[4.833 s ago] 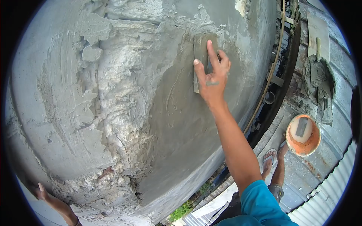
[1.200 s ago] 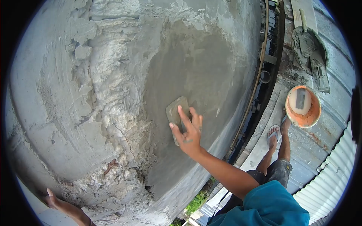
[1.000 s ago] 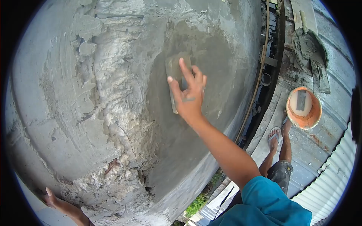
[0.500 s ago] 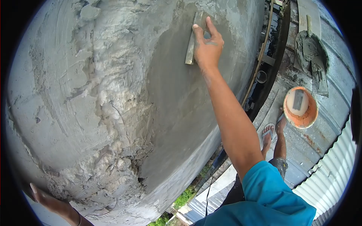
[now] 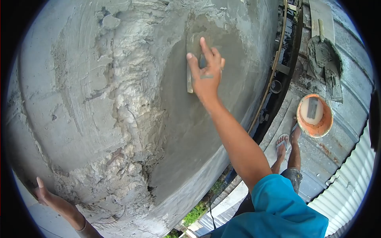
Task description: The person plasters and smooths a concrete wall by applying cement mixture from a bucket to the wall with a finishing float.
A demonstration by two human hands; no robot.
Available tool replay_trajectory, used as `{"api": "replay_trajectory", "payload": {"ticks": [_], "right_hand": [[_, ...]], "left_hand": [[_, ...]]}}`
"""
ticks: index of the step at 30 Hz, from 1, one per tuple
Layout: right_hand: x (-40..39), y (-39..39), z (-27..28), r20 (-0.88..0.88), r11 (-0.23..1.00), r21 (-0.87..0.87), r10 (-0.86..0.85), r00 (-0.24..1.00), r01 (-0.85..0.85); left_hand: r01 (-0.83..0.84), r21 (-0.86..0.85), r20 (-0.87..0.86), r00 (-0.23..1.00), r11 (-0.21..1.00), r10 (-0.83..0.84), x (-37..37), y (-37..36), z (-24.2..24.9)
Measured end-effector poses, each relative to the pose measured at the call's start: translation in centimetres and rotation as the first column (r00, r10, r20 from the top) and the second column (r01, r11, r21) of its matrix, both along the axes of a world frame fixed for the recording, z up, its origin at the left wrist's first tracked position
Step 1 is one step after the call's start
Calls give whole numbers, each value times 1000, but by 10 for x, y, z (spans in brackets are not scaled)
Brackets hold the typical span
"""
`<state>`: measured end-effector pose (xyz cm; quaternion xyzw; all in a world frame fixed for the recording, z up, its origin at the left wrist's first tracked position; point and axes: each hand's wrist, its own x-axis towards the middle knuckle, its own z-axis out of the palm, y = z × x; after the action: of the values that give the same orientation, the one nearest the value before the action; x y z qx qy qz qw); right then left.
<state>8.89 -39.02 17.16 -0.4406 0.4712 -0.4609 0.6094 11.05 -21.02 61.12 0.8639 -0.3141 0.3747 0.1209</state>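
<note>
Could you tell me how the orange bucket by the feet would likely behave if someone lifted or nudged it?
The bucket looks nearly full of pale liquid, so probably heavy and apt to slosh. It stands on sloping metal sheeting, so a nudge might slide or tip it.

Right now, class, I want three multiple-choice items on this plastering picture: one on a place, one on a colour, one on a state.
1. Where is the left hand?
A. on the bucket
B. at the wall's lower left edge
C. on the float

2. What colour is the bucket?
A. orange
B. green
C. black

3. How does the right hand meet the float?
A. apart from it
B. pressing it flat on wet plaster
C. dangling it by a cord

Key:
1 B, the left hand rests low on the wall.
2 A, the bucket has an orange rim.
3 B, the right hand has fingers spread over the float.
</note>
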Motion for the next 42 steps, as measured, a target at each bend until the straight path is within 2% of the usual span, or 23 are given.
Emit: {"api": "replay_trajectory", "payload": {"ticks": [3,5,7,10,11,13,16,18,19,20,22,24,26,29,31,32,33,34,35,36,38,39,42], "right_hand": [[-72,166,31,26,939,-97,334,942,-330],[-90,199,26,1,919,-131,374,927,-371],[-52,131,3,-127,954,-146,244,962,-261],[-4,-30,-15,94,993,94,58,994,-67],[-13,-52,-18,229,880,405,165,959,-248],[-9,0,-33,65,950,263,155,986,-166],[-57,152,-10,-85,958,136,264,961,-251],[-126,271,-2,-1,843,158,521,853,-514],[-167,313,-4,29,672,167,728,685,-722],[-201,345,-6,158,606,189,758,633,-773],[-253,370,-26,164,596,370,713,682,-713],[-285,334,-45,219,509,694,524,823,-509],[-319,271,-78,72,580,726,471,879,-370],[-373,137,-100,-290,772,562,520,804,-297],[-412,56,-105,-490,878,400,446,749,-262],[-432,23,-86,-478,899,340,418,773,-276],[-461,-11,-108,-636,941,161,330,698,-299],[-493,-46,-128,-612,930,148,353,708,-335],[-502,-54,-46,-625,906,316,421,657,-280],[-526,-68,-24,-665,907,332,421,617,-260],[-582,-76,-3,-693,947,160,310,652,-280],[-614,-78,-3,-662,944,271,325,675,-189],[-720,-52,-25,-740,972,223,216,637,-71]], "left_hand": [[-154,56,83,985,987,149,-9,4,-4],[-169,107,186,971,980,148,-11,-9,-14],[-160,320,301,952,934,61,-4,-2,-9],[-209,629,310,951,749,6,2,26,12],[-115,575,221,975,810,-18,9,21,8],[78,441,36,994,894,-104,19,8,2],[-328,436,462,881,838,104,15,-13,-21],[-320,406,490,867,856,92,7,-22,-30],[-254,389,489,871,886,35,-3,-29,-39],[-214,379,476,879,900,8,-6,-29,-43],[-131,332,473,880,934,-45,-6,-32,-46],[-93,306,456,888,947,-60,-14,-36,-44],[-64,280,423,904,958,-63,-21,-40,-43],[-45,189,399,916,981,-35,-26,-42,-40],[-276,309,481,871,910,101,-44,-47,-36],[-119,213,233,970,970,68,-36,-43,-41],[-2,45,3,1000,999,2,-28,-39,-47],[14,64,38,999,998,-16,-23,-40,-43],[28,88,69,997,996,-34,-22,-41,-43],[40,121,90,995,992,-52,-24,-38,-48],[7,190,114,993,982,-29,-36,-35,-43],[-5,216,140,990,976,-26,-37,-37,-39],[-28,110,177,984,994,8,-16,-44,-48]]}}
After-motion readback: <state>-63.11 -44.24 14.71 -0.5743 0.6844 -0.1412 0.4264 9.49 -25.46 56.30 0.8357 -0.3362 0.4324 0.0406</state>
